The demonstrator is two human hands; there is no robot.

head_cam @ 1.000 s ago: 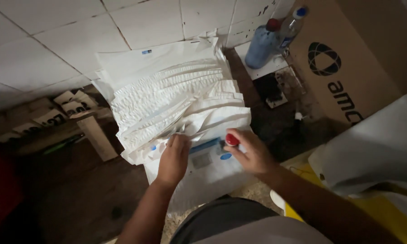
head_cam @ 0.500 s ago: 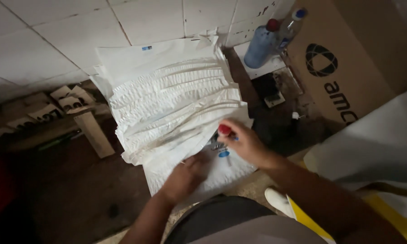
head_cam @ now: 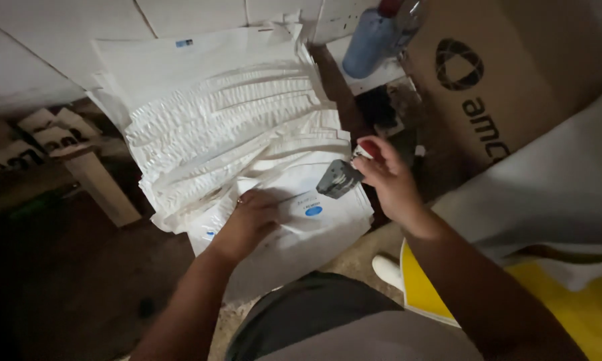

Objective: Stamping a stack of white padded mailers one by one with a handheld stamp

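Note:
A fanned stack of white plastic mailer bags [head_cam: 227,127] lies on the floor against a tiled wall. The top bag [head_cam: 314,234] carries a small blue round mark. My left hand [head_cam: 251,220] rests on this top bag with curled fingers, pressing it down. My right hand [head_cam: 389,179] hovers just above the bag's right edge. It grips a small dark grey tool [head_cam: 339,179] with a red part showing at my fingertips.
A large brown cardboard box [head_cam: 515,73] stands at the right, with a blue bottle [head_cam: 371,40] beside it. Small cardboard cartons [head_cam: 80,160] lie at the left. A white and yellow sheet [head_cam: 568,294] is at the lower right, and a white shoe tip [head_cam: 386,271] shows below.
My right hand has lifted up and to the right off the top bag with the grey tool. My left hand stays pressed on the bag. The view has drawn closer.

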